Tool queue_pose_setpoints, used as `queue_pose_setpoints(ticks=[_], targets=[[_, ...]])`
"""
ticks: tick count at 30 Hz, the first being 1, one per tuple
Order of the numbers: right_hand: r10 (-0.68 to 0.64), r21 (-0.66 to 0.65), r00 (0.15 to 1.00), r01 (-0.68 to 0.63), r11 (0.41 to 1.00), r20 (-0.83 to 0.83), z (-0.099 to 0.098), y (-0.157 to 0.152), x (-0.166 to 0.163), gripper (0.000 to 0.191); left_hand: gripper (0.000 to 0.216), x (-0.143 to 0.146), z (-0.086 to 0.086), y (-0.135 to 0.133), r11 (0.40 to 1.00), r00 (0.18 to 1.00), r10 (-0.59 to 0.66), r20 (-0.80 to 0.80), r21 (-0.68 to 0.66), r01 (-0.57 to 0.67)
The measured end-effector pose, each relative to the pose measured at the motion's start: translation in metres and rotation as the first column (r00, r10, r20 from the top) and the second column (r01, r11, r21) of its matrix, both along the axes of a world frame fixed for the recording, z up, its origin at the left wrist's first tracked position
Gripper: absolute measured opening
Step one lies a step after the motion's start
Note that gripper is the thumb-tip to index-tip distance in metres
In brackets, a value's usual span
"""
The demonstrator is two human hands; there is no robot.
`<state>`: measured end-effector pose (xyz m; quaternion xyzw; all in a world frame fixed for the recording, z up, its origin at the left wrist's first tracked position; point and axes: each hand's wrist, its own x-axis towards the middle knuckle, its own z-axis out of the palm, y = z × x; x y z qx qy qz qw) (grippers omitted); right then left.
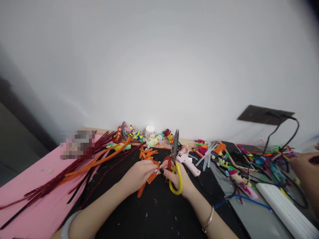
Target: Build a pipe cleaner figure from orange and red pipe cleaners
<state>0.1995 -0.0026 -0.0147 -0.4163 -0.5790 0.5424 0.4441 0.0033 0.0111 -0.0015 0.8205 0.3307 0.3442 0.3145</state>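
Observation:
My left hand (138,175) pinches an orange pipe cleaner piece (147,184) over the black mat (154,212). My right hand (178,177) grips yellow-handled scissors (175,159), blades pointing up and away. The fingertips of both hands meet around a small red and orange piece between them. A pile of short orange pipe cleaner pieces (147,154) lies just beyond my hands. Long dark red and orange pipe cleaners (74,171) fan out to the left across the pink sheet (32,202).
A pink glue gun (187,161) and clear glue sticks (207,153) lie right of the scissors. Small colourful figures (139,134) and a white roll (150,131) line the wall. Another person's hand (305,169) reaches in at right, above tangled cables and a white keyboard (286,212).

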Motion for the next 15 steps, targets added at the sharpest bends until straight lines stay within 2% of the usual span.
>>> queue_pose_setpoints(ticks=[3, 6, 9, 12, 15], targets=[[0.033, 0.002, 0.999, -0.033, 0.999, 0.018, 0.001, -0.001, 0.0, 0.018, 0.025, 0.0, -0.001, -0.001, 0.996, 0.996, -0.014, -0.086, 0.088, 0.022], [0.051, 0.009, 0.999, -0.051, 0.999, 0.017, 0.004, -0.002, 0.0, 0.019, 0.023, 0.002, -0.001, -0.003, 0.995, 0.998, -0.002, -0.067, 0.098, 0.009], [0.011, 0.025, 0.999, -0.012, 1.0, 0.038, 0.005, 0.0, 0.001, 0.023, 0.025, 0.004, -0.001, -0.003, 0.997, 0.998, 0.065, 0.021, 0.035, -0.066], [-0.103, 0.026, 0.986, 0.1, 0.995, 0.133, 0.004, 0.003, 0.006, 0.028, 0.029, 0.004, 0.001, -0.003, 0.985, 0.981, 0.166, 0.099, -0.071, -0.16], [-0.211, 0.126, 0.935, 0.182, 0.975, 0.285, 0.006, 0.004, 0.011, 0.035, 0.031, 0.003, 0.002, -0.002, 0.958, 0.955, 0.251, 0.156, -0.182, -0.222]])
